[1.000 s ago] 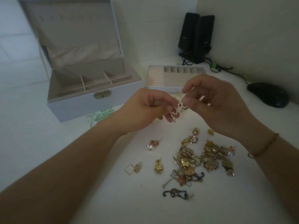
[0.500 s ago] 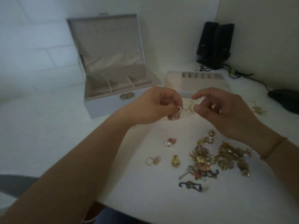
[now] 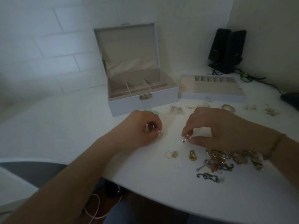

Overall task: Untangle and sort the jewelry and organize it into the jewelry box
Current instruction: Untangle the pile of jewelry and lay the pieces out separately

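Left hand (image 3: pixel 142 126) curled around a small pearl piece (image 3: pixel 45 133) low over the counter (image 3: pixel 145 172); right hand (image 3: pixel 215 128) pinches a clear-stone earring (image 3: pixel 186 138) just beside the tangled jewelry pile (image 3: pixel 226 157). Jewelry box (image 3: pixel 142 97) open behind, its tray (image 3: pixel 210 92) beside it

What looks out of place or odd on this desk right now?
The inner tray sits out of the jewelry box, beside it on the table. A tangled jewelry pile remains unsorted near the right hand. Nothing looks damaged.
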The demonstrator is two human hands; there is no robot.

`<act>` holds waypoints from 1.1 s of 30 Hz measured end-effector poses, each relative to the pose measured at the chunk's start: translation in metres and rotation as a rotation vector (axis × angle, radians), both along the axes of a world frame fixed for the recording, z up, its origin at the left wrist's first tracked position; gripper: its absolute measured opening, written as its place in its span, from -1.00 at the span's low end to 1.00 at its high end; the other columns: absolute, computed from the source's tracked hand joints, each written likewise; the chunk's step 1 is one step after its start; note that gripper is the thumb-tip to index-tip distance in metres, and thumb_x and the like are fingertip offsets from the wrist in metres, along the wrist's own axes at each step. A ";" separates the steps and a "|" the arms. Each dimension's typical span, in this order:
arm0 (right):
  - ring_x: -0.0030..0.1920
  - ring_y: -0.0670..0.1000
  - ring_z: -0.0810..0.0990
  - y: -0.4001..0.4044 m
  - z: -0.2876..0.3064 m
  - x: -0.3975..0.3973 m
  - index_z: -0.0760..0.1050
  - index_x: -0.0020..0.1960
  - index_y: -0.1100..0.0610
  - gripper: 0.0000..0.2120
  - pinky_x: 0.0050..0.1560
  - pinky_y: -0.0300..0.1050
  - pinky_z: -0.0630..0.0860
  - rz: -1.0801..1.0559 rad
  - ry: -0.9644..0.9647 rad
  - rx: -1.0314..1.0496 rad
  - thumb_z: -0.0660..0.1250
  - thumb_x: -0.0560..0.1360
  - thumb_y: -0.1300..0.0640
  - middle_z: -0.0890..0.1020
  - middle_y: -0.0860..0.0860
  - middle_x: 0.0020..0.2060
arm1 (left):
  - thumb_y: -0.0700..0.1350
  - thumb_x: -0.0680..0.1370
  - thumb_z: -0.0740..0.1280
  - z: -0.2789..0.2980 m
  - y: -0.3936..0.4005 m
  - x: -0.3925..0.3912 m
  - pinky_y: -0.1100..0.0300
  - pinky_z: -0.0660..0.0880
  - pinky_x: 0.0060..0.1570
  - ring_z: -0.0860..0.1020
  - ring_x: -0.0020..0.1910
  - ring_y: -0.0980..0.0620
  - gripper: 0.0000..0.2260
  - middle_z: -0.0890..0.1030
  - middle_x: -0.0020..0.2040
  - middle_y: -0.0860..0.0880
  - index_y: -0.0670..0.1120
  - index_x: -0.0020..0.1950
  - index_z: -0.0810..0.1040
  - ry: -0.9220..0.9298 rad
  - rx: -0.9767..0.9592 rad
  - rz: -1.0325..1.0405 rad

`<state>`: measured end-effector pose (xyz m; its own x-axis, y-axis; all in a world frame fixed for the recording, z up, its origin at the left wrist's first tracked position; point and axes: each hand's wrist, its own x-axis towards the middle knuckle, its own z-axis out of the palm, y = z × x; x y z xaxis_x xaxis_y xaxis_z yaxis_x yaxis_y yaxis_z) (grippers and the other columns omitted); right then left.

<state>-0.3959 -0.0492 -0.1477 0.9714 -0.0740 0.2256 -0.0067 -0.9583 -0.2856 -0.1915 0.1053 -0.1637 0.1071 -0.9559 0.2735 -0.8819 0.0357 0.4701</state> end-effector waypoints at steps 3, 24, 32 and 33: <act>-0.04 -0.18 0.52 -0.003 0.005 0.005 0.56 0.01 -0.22 -0.80 -0.03 -0.11 0.52 0.002 0.100 -0.062 0.33 0.41 -0.22 0.59 -0.29 -0.12 | -0.27 0.44 0.43 -0.003 0.004 0.002 0.60 0.32 -0.15 0.51 -0.19 0.14 -0.87 0.64 -0.15 0.05 -0.10 -0.07 0.69 -0.069 -0.024 0.004; -0.01 -0.11 0.54 -0.051 -0.006 -0.014 0.63 -0.07 -0.17 -0.88 0.03 -0.01 0.50 -0.047 0.082 0.147 0.41 0.40 -0.11 0.63 -0.23 -0.15 | -0.09 0.57 0.32 0.028 -0.074 -0.020 0.43 0.40 -0.20 0.56 -0.19 0.13 -0.87 0.62 -0.11 0.18 0.05 0.06 0.64 0.018 -0.084 -0.041; -0.27 -0.07 0.53 -0.083 0.017 -0.047 0.64 -0.08 -0.13 -0.88 -0.24 -0.42 0.38 -0.185 0.101 0.198 0.39 0.39 -0.02 0.61 -0.11 -0.31 | 0.12 0.48 0.43 0.001 -0.070 -0.026 0.30 0.45 -0.17 0.53 -0.18 0.09 -0.81 0.57 -0.17 0.15 0.08 0.02 0.62 -0.129 0.048 -0.410; -0.29 -0.08 0.52 -0.083 0.017 -0.048 0.65 -0.08 -0.09 -0.89 -0.25 -0.43 0.37 -0.168 0.142 0.218 0.41 0.41 0.02 0.60 -0.11 -0.32 | 0.13 0.46 0.43 -0.001 -0.070 -0.024 0.28 0.46 -0.16 0.53 -0.17 0.10 -0.79 0.57 -0.17 0.16 0.08 0.02 0.62 -0.134 0.038 -0.414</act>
